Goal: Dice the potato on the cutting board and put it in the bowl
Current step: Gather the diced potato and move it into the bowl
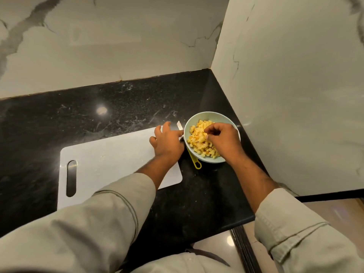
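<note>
The pale blue-green round bowl (213, 117) is sitting on the black speckled stone tabletop (88, 107) right of centre in the frame, just beside the right edge of the white plastic cutting board with a slot handle (110, 160), probably so that cut pieces travel only a short way. The yellow diced potato cubes (199, 142) are lying heaped inside the bowl, and no potato is showing on the board, so the dicing looks finished and the transfer nearly done.

The right hand (224, 138) is hovering over the bowl with its grip curled, fingertips drawn together above the heap, seemingly dropping or brushing off the last bits; whether a cube is pinched there is too small to tell. The left hand (167, 142) is resting at the board's right end with fingers spread and fairly straight, apparently steadying the yellow-handled knife (196, 161) lying between board and bowl. The blade tip is poking out above the hand and the handle below it, tucked against the bowl's rim, likely parked to free both hands.
</note>
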Action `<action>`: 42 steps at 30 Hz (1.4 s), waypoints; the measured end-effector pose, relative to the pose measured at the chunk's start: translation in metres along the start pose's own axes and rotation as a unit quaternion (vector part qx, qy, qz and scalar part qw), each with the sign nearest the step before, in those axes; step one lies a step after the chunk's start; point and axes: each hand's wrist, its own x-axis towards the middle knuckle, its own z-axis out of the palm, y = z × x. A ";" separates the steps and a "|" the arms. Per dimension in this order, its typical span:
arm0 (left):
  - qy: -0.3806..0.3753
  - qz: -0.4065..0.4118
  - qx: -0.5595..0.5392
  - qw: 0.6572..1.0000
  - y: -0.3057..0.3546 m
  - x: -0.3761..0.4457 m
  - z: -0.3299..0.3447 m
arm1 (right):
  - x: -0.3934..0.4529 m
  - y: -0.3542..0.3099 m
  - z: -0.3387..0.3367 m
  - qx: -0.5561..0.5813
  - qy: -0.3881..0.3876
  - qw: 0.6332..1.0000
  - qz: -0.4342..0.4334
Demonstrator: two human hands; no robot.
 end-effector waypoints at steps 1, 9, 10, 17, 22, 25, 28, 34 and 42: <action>-0.008 -0.007 0.001 1.000 0.001 0.001 0.003 | 0.000 0.002 0.001 0.001 -0.001 1.000 0.000; -0.048 0.016 0.068 0.996 -0.006 0.003 0.012 | -0.007 0.006 0.012 0.005 -0.020 1.000 -0.010; -0.049 0.023 0.078 0.996 -0.010 0.001 0.010 | -0.008 0.005 0.013 0.008 -0.021 1.000 -0.012; -0.063 0.022 0.061 0.996 -0.025 -0.011 0.001 | -0.012 -0.002 0.014 -0.019 -0.003 0.999 -0.033; -0.039 0.032 -0.011 0.999 -0.027 -0.009 -0.003 | -0.010 -0.009 0.006 -0.048 0.043 0.995 -0.070; -0.029 0.032 -0.015 0.999 -0.025 -0.011 -0.005 | -0.009 -0.013 0.000 -0.090 0.041 0.991 -0.089; 0.048 0.036 -0.060 0.996 -0.015 -0.015 -0.010 | -0.007 -0.014 -0.007 -0.073 0.127 0.979 -0.142; -0.070 -0.052 -0.327 0.941 0.015 -0.009 -0.025 | -0.002 0.001 -0.018 -0.087 0.084 0.989 -0.081; -0.100 -0.111 -0.317 0.937 0.025 0.001 -0.017 | 0.008 0.047 -0.043 -0.092 0.136 0.986 -0.003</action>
